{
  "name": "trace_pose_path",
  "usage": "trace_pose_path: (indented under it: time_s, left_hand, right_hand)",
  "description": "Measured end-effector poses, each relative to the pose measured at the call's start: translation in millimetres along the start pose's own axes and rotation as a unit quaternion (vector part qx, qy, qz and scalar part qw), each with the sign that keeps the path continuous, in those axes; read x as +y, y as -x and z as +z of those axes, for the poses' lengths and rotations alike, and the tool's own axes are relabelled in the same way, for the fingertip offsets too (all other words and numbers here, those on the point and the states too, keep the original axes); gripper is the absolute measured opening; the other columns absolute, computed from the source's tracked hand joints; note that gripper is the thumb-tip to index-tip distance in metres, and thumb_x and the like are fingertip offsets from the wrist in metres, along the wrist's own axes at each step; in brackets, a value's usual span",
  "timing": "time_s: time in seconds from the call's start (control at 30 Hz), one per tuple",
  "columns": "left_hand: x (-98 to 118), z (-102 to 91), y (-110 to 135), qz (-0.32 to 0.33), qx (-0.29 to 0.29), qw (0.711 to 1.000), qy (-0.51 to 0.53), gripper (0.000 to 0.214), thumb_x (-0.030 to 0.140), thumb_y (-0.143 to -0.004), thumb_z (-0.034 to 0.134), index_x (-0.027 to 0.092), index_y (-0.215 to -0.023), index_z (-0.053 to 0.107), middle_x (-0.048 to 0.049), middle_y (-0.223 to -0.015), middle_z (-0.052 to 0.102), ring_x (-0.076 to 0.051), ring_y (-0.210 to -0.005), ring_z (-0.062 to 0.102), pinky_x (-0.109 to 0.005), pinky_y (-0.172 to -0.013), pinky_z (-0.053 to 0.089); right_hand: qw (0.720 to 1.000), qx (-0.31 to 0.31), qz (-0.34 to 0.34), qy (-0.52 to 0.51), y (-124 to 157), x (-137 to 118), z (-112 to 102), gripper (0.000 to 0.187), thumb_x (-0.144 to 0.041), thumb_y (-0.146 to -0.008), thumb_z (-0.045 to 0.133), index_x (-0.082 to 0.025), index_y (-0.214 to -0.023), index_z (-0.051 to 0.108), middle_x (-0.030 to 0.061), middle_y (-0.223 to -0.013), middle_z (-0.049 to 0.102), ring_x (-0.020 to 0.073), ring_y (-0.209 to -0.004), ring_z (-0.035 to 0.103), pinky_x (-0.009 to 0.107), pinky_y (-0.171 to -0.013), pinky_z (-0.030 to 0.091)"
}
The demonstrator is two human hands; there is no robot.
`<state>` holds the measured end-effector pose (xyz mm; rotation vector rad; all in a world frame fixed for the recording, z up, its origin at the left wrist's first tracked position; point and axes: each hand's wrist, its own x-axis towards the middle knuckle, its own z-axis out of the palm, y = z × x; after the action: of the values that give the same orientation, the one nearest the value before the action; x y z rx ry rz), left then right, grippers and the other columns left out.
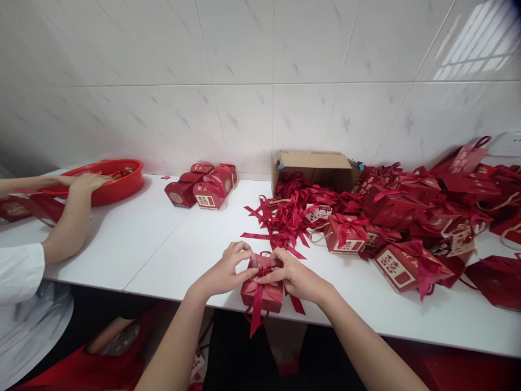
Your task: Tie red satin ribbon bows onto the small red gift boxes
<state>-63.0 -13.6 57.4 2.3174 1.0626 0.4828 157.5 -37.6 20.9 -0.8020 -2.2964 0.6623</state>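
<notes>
At lower centre, the small box (272, 300) is red, its ribbon (256, 309) crimson. At right, the heaped boxes (395, 210) are red, some with cream panels (393, 269) lettered in darker red. The central carton (313, 159) is brown, the basin (118, 194) at left bright red, the tabletop (163, 239) white, the wall tiles (240, 43) grey-veined white.

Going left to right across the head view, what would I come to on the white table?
Red basin → small group of red boxes near the wall → ribboned box at the near edge → cardboard carton → large heap of red boxes.
</notes>
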Motion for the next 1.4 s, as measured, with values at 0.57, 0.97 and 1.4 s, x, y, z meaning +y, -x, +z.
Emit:
trace_pose_path:
  time_s: [0.57,0.97,1.4]
  left_hand:
    - [-4,5.9,1,0.011,0.021,0.999,0.03,0.016,0.036,-0.084,0.054,0.022,-0.078,0.055,-0.0036,-0.097,0.053,-0.021,-0.105,0.044,-0.037,-0.095,0.039]
    - [-9,7.2,9,0.013,-0.034,0.999,0.027,0.01,0.032,-0.085,0.052,0.024,-0.088,0.058,-0.006,-0.128,0.042,-0.024,-0.127,0.031,-0.042,-0.106,0.032]
    - [-8,13.2,2,0.024,-0.015,0.989,0.143,0.017,0.03,-0.088,0.049,0.024,-0.085,0.064,-0.0045,-0.143,0.042,-0.024,-0.138,0.021,-0.05,-0.11,0.025]
  right_hand:
    - [1.0,0.006,0.003,0.006,0,0,1,0.044,0.0,-0.081,0.051,-0.032,-0.103,0.071,0.002,-0.089,0.037,0.0142,-0.085,0.043,0.026,-0.074,0.044]
    - [1.0,0.017,0.002,0.001,1,0,3,0.042,0.001,-0.081,0.05,-0.031,-0.095,0.073,0.0019,-0.088,0.035,0.0143,-0.083,0.042,0.026,-0.07,0.044]
    - [0.999,0.043,-0.015,-0.026,2,1,4,0.039,-0.002,-0.084,0.048,-0.03,-0.091,0.074,0.002,-0.087,0.036,0.0146,-0.084,0.042,0.027,-0.07,0.046]
